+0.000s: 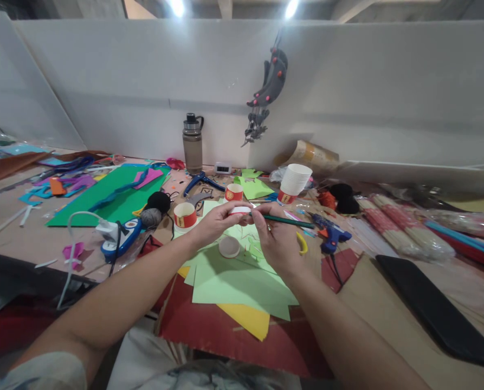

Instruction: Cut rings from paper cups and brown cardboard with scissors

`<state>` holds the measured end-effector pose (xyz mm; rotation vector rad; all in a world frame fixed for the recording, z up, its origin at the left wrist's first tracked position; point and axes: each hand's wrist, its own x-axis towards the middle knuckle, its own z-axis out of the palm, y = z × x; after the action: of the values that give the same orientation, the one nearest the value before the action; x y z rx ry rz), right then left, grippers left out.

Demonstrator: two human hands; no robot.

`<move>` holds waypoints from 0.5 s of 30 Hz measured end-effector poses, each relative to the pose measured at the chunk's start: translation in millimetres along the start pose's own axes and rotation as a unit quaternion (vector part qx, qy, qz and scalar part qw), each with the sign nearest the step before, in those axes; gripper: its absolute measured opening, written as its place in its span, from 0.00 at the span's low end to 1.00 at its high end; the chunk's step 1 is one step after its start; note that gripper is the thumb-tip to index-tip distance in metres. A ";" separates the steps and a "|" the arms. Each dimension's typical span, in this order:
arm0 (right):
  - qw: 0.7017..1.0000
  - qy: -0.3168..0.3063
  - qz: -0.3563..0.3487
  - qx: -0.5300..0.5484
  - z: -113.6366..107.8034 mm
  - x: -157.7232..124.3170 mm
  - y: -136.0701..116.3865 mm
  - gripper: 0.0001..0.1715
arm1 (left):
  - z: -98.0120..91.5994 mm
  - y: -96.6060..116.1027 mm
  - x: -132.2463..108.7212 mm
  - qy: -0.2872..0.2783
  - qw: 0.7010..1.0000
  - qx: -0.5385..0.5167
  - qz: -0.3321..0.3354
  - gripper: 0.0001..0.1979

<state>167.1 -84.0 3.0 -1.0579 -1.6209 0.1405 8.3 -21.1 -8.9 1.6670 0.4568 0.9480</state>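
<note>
My left hand (221, 219) is closed on a small red-and-white cut piece of a paper cup (239, 210). Between the fingers of my right hand (280, 238) lies a dark green pencil (290, 221), its long end pointing right. The fingertips of both hands almost meet at the cup piece; the pencil's tip is hidden. Below them a white round cup bottom (229, 247) rests on light green paper sheets (237, 284). Two cut-down red paper cups, one at left (185, 218) and one behind the hands (234, 192), stand close by.
A stack of paper cups (294, 181), a blue glue gun (333, 235) and a black phone-like slab (432, 303) are at right. At left are a green sheet (103, 189), yarn balls (158, 206) and a power strip (122, 241). A bottle (192, 146) stands behind.
</note>
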 end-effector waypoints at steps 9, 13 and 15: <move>1.000 -0.012 0.012 -0.016 0.7 0.0 -3.7 0.08 | -2.8 0.4 -0.6 -0.002 0.999 0.050 0.003 0.19; 0.999 -0.023 0.017 -0.018 0.2 0.2 -4.6 0.09 | -1.2 3.4 -0.8 0.002 0.999 0.051 -0.001 0.19; 0.999 -0.032 0.019 -0.016 -0.3 0.4 -5.0 0.09 | -0.1 5.2 -1.0 0.007 0.999 0.044 -0.004 0.19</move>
<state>164.6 -86.7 6.4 -1.1180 -1.6666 0.1759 6.7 -23.3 -4.4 1.7373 0.5212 0.9466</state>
